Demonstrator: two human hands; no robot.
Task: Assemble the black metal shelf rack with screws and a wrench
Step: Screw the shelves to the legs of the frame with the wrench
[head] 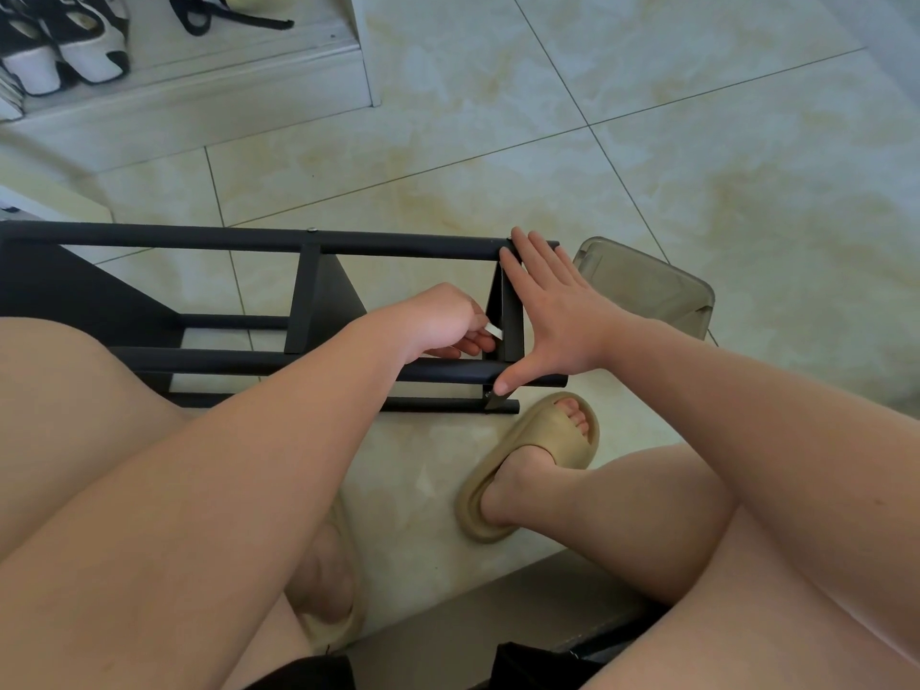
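The black metal shelf rack point(209, 239) lies on its side on the tiled floor in front of my knees, its long bars running left to right. My right hand point(552, 316) spans the rack's right end with straight fingers; the fingertips rest on the far bar and the thumb presses the near bar beside a screw point(489, 392). My left hand point(440, 323) reaches inside the frame and pinches a small silver wrench point(494, 331) against the right end upright. A silver screw head point(312, 230) shows on the far bar.
A clear plastic container point(662, 286) sits on the floor just right of the rack. My feet in beige slippers point(532, 465) stand below the rack. Shoes point(64, 42) stand on a low white shelf at the top left. Open floor tiles spread to the top right.
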